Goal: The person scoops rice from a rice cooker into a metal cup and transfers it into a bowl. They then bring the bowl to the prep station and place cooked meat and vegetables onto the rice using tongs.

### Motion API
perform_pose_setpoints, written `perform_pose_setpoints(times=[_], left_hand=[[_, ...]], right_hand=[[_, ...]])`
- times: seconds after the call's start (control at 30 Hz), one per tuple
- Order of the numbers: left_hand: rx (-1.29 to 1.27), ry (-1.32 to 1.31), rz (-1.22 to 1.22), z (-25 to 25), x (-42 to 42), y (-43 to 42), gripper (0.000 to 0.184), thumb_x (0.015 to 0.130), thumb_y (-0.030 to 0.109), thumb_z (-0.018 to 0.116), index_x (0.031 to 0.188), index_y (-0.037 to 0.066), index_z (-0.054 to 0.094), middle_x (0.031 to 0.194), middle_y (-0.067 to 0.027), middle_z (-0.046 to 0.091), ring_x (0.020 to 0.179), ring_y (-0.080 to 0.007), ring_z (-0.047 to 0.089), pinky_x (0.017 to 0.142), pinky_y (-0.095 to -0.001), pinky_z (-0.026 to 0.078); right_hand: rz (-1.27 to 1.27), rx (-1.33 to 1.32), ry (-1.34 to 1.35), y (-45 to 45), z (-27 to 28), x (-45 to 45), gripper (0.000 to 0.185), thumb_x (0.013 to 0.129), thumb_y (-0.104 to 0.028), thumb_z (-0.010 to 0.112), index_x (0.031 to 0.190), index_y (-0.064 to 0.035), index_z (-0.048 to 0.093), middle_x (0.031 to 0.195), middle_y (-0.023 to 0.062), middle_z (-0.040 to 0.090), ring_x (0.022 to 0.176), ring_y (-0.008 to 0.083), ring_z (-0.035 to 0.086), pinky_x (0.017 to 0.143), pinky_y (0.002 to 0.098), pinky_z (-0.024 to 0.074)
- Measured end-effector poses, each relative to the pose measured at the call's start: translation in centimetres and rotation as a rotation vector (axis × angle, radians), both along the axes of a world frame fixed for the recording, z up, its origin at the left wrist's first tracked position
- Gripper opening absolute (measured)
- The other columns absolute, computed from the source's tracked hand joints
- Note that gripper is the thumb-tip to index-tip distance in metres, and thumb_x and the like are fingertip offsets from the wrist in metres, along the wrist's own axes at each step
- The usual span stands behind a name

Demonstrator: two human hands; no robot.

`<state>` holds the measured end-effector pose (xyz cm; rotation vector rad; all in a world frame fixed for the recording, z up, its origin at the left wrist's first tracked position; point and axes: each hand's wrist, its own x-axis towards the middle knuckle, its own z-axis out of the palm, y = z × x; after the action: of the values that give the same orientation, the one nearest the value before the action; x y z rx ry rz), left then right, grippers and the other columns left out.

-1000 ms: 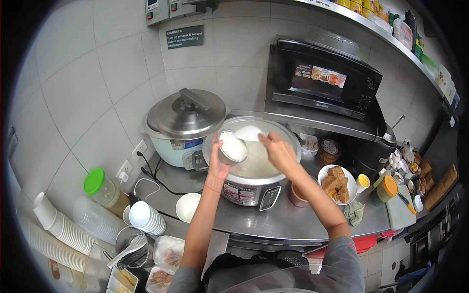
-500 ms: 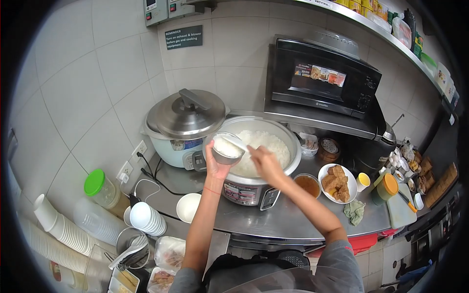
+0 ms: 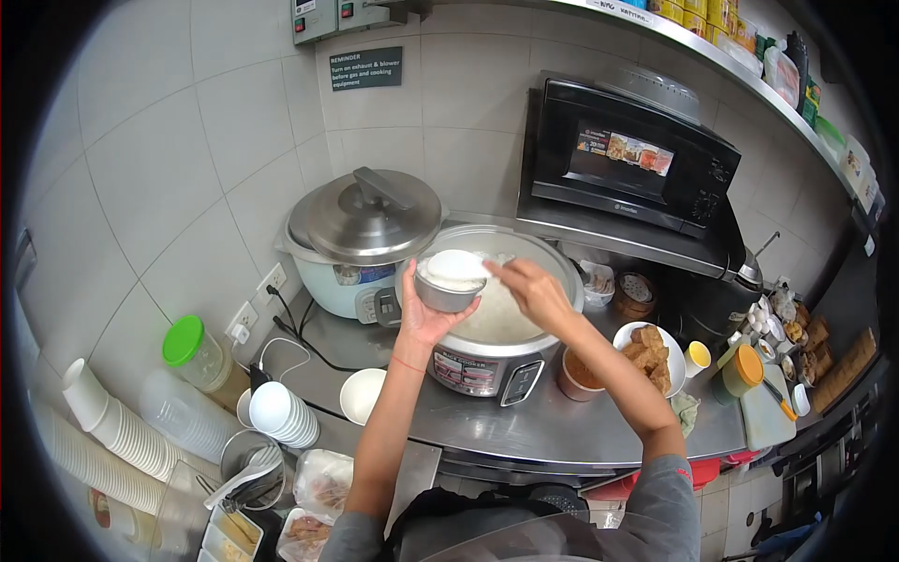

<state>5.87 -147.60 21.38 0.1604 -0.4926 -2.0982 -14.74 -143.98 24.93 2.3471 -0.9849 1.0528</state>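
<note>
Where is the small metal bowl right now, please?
In the head view, the metal bowl is cradled in the left hand, above the left side of the open rice cooker.

On the counter (image 3: 562, 433), seen from the open rice cooker (image 3: 492, 347) at centre: at 10 o'clock, a lidded rice cooker (image 3: 332, 272). Between 1 and 2, a microwave (image 3: 627, 159) on a raised shelf (image 3: 609, 234). Between 4 and 5, a tub (image 3: 581, 389). At 4, a bowl of fried pieces (image 3: 678, 362); farther out, a cutting board (image 3: 763, 423). At 8, a bowl (image 3: 361, 397), then stacked cups (image 3: 286, 414) beyond.
</note>
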Motion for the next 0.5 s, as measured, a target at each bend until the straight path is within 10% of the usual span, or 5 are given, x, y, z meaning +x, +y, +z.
perform_pose_setpoints(times=[0.23, 0.5], left_hand=[[-0.148, -0.142, 0.45, -0.5, -1.6, 0.3, 0.062, 0.079, 0.044, 0.054, 0.132, 0.022, 0.03, 0.13, -0.011, 0.037, 0.12, -0.0281, 0.039, 0.09, -0.0501, 0.04], [-0.258, -0.297, 0.611, -0.3, -2.2, 0.3, 0.064, 0.08, 0.038, 0.054, 0.135, 0.027, 0.024, 0.13, -0.0087, 0.035, 0.12, -0.0255, 0.038, 0.093, -0.0454, 0.039]], right_hand=[[0.107, 1.296, -0.768, 1.5, 2.8, 2.1, 0.041, 0.093, -0.021, 0.048, 0.134, -0.022, 0.042, 0.061, -0.0022, 0.041, 0.049, 0.0054, 0.035, 0.043, 0.0191, 0.0337], [0.212, 1.447, -0.742, 1.3, 0.5, 3.6, 0.037, 0.096, -0.03, 0.043, 0.132, -0.0265, 0.044, 0.058, -0.0053, 0.03, 0.045, 0.0054, 0.026, 0.039, 0.0213, 0.02]])
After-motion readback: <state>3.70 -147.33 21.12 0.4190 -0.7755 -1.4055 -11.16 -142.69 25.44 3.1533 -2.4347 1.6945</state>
